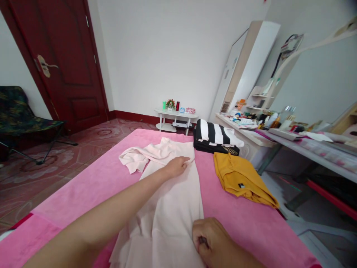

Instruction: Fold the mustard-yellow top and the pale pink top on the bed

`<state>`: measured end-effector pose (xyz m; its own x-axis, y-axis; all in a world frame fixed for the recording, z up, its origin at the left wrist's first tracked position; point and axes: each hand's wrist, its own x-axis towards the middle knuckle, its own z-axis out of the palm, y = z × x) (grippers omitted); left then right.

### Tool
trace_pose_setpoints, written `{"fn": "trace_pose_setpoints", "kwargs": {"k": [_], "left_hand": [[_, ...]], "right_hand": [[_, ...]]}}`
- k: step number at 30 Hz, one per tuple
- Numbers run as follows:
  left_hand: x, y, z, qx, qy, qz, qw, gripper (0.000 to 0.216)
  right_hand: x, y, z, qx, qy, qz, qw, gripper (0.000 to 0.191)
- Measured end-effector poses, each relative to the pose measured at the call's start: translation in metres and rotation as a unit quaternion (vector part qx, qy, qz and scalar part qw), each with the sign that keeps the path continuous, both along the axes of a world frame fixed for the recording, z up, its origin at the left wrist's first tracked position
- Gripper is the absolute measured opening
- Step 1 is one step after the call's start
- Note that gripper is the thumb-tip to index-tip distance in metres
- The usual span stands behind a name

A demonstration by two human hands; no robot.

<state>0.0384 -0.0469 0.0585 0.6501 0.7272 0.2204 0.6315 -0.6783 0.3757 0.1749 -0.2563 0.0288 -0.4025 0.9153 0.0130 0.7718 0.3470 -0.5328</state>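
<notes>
A pale pink garment (170, 201) lies lengthwise on the pink bed cover (83, 193), one sleeve (134, 158) bunched to the left. My left hand (177, 165) reaches far forward and lies flat on the garment near its upper end, fingers stretched toward the right edge. My right hand (213, 240) is close to me, fingers curled in and pinching the garment's lower right edge.
A folded yellow garment (242, 178) and a black-and-white striped one (214, 136) lie on the bed's right side. A cluttered desk (279, 134) runs along the right. A small white table (177, 113), a dark red door (64, 56) and a folding chair (19, 115) stand beyond.
</notes>
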Motion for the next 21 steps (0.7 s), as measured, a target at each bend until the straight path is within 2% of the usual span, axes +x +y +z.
{"fn": "trace_pose_setpoints", "kwargs": {"k": [2,4,8,10,12,14,15,17,19,21], "left_hand": [[0.008,0.035,-0.013,-0.013,0.013,0.018,1.000,0.049],[0.011,0.061,-0.025,-0.023,0.029,0.045,0.998,0.050],[0.012,0.091,-0.049,-0.011,0.045,0.096,0.994,0.046],[0.014,0.095,-0.059,0.012,0.041,0.113,0.993,0.044],[0.017,0.096,-0.066,0.032,0.035,0.125,0.991,0.043],[0.018,0.095,-0.069,0.045,0.032,0.134,0.989,0.043],[0.018,0.094,-0.070,0.050,0.031,0.137,0.989,0.043],[0.018,0.094,-0.071,0.059,0.031,0.142,0.988,0.044],[0.016,0.094,-0.072,0.066,0.033,0.144,0.987,0.045],[0.014,0.095,-0.072,0.070,0.038,0.146,0.986,0.047]], "right_hand": [[0.002,0.006,-0.009,-0.016,-0.003,0.001,1.000,0.013],[0.004,0.017,-0.022,-0.064,-0.005,0.022,0.998,0.012],[0.011,0.035,-0.040,-0.200,-0.006,0.083,0.976,0.016],[0.017,0.037,-0.037,-0.215,0.011,0.088,0.973,0.013],[0.022,0.041,-0.025,-0.219,0.036,0.085,0.971,0.013],[0.027,0.056,-0.007,-0.182,0.065,0.043,0.980,0.022],[0.029,0.069,0.001,-0.133,0.078,0.007,0.988,0.025],[0.032,0.102,0.013,0.011,0.097,-0.065,0.993,0.028],[0.034,0.136,0.014,0.125,0.088,-0.095,0.984,0.027],[0.036,0.159,0.006,0.166,0.046,-0.099,0.980,0.026]]}}
